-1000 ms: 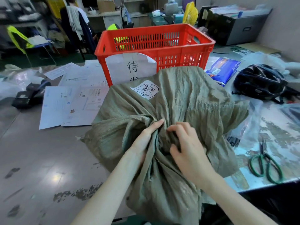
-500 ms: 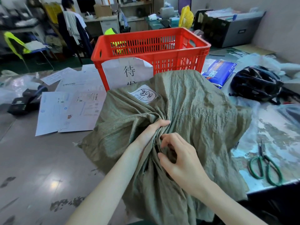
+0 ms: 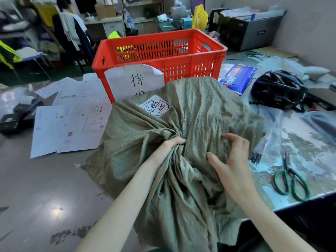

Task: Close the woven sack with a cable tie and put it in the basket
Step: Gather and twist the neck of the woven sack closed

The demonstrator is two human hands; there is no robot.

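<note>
An olive-green woven sack (image 3: 200, 110) with a white handwritten label lies on the table in front of me, its loose mouth hanging over the near edge. My left hand (image 3: 168, 148) is clenched around the bunched neck of the sack. My right hand (image 3: 231, 160) hovers just to the right with fingers spread, resting lightly against the fabric and holding nothing. Behind the sack stands the red plastic basket (image 3: 190, 57), with a paper sign on its front. Thin black cable ties (image 3: 254, 55) lie far back on the right.
Printed papers (image 3: 69, 128) and a black device (image 3: 16, 117) lie at the left. At the right are green-handled scissors (image 3: 291, 179), a black helmet (image 3: 278, 90), a blue packet (image 3: 238, 77) and clear plastic bags. A person sits at a desk in the background.
My right hand has let go of the sack's neck and moved right with fingers spread. My left hand has closed tighter on the gathered fabric.
</note>
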